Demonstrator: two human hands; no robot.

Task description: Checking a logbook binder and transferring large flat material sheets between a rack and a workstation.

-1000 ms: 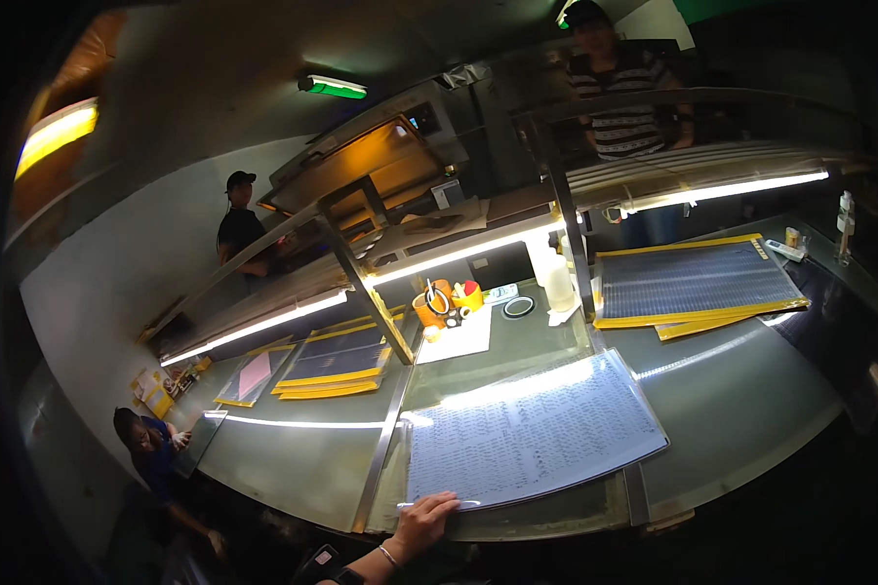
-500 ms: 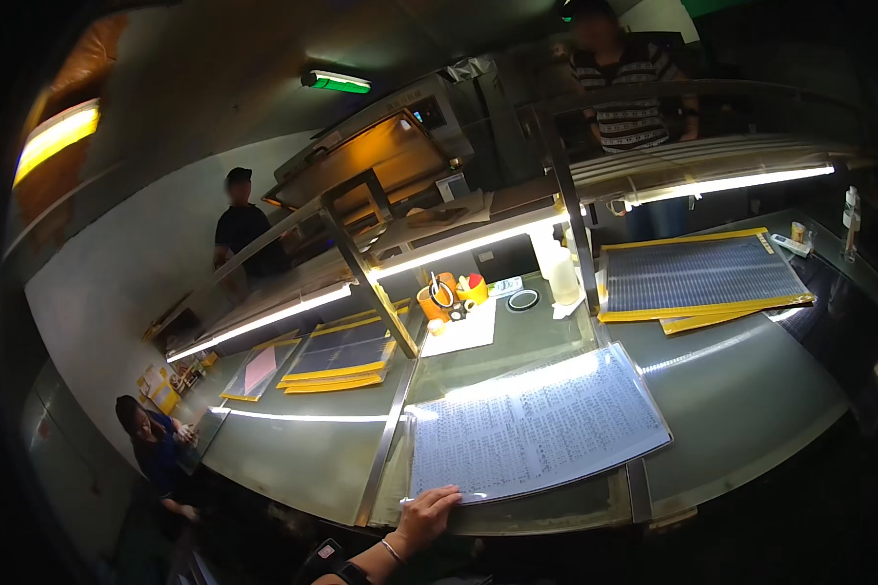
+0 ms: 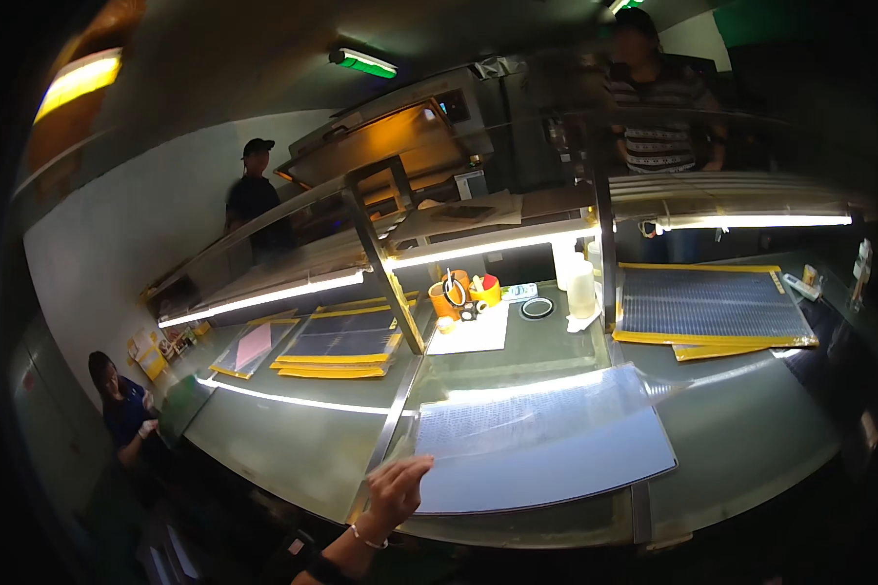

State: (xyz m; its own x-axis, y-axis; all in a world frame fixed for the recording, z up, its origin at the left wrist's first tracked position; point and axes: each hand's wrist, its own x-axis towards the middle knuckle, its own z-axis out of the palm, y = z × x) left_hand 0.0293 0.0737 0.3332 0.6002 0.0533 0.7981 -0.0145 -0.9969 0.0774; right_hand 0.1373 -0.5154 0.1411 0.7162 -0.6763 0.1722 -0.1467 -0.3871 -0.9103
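Left hand [image 3: 393,492] on the large grid-printed sheet's [image 3: 541,439] near-left corner, grip spread wide, fingers flat; tabletop [image 3: 751,429] beneath; right hand unseen.

Only one hand [image 3: 392,494] of the person shows, with a part of the forearm at the lower edge. The forearm is bare, without a sleeve. A thin bracelet [image 3: 363,536] goes around the wrist, and lower there is a dark band [image 3: 324,567], maybe a watch.
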